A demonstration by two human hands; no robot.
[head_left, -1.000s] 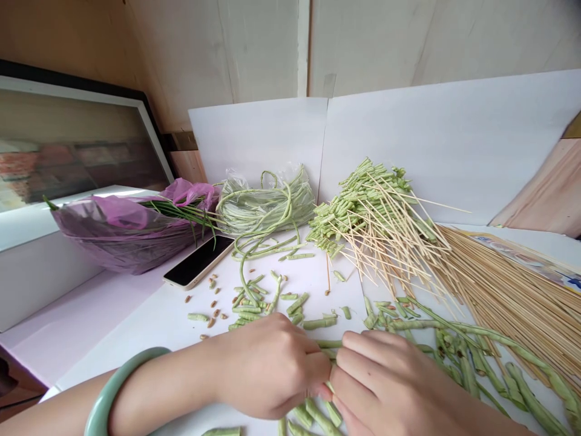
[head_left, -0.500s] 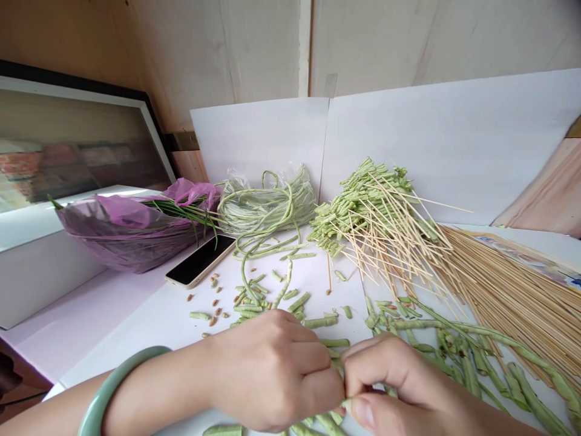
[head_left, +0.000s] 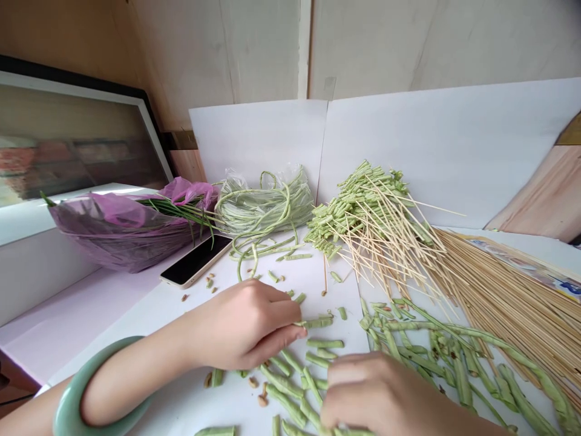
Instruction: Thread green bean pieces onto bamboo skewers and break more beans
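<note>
The left hand (head_left: 245, 321) was narrow, with the thumb and fingers brought close together, and it held a short piece of green long bean (head_left: 315, 323) at the left end. This piece lay almost flat, its long axis ran sideways with a small tilt, and its free end pointed to the right. It was just above the heap of cut bean pieces (head_left: 285, 384), which lay on the white table (head_left: 136, 315). The right hand (head_left: 376, 393) was at the right side of this heap, with the fingers bent down over the pieces. I cannot tell if it held one, because the hand covered them. A green bangle (head_left: 75, 399) was around the left arm. Some small brown seeds (head_left: 262, 399) lay inside the heap. Far behind the heap were long beans on a plastic bag (head_left: 265, 209) and a black phone (head_left: 195, 260). To the right of the heap were uncut long beans (head_left: 458, 357), and farther behind them were beans on wooden skewers (head_left: 363, 212) and a bundle of bare skewers (head_left: 503, 290).
</note>
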